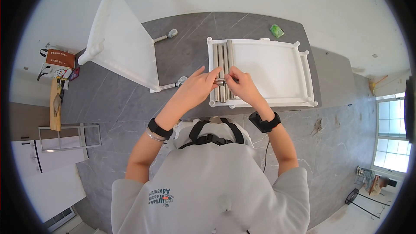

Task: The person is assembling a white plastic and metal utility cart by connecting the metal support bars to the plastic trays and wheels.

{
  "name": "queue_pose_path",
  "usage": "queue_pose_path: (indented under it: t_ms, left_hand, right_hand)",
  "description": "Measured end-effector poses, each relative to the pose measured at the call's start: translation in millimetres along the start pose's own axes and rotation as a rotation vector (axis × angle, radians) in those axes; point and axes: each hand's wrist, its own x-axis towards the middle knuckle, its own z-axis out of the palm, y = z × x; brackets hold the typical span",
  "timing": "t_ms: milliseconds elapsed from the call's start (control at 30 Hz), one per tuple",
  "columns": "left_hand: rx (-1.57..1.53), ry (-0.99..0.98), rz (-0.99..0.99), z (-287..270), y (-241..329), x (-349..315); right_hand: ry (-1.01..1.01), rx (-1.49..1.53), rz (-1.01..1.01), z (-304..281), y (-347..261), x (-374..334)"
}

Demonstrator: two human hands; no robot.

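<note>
1. Both of our hands meet over the grey counter (190, 26), close to its near edge, above a row of metal tubes.
2. Our left hand (197, 87) is partly closed, its thumb side gripping a short metal piece (220, 81), while its other fingers spread loosely away.
3. Our right hand (243, 88) is curled more tightly, fingertips pinched at the right end of that same piece; its exact grip is partly hidden from us.
4. The short piece lies crosswise over the metal tubes (220, 56), which rest side by side along the left part of a white rimmed panel (266, 67).
5. Another white panel (309, 80) shows from beneath at the right.
6. To our left, a white shelf (123, 34) stands tilted on the counter, with caster wheels (172, 33) on its metal legs.
7. Beyond the rimmed panel we have a small green packet (276, 30).
</note>
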Motion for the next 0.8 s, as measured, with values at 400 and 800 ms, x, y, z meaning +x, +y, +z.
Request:
queue_pose_path:
  t_ms: [400,800]
  left_hand:
    - [0.054,0.047,0.038,-2,8,3]
    - [0.136,0.192,0.146,-5,3,-2]
  right_hand:
    - [0.034,0.061,-0.024,2,4,1]
    - [0.008,0.056,-0.03,3,-1,3]
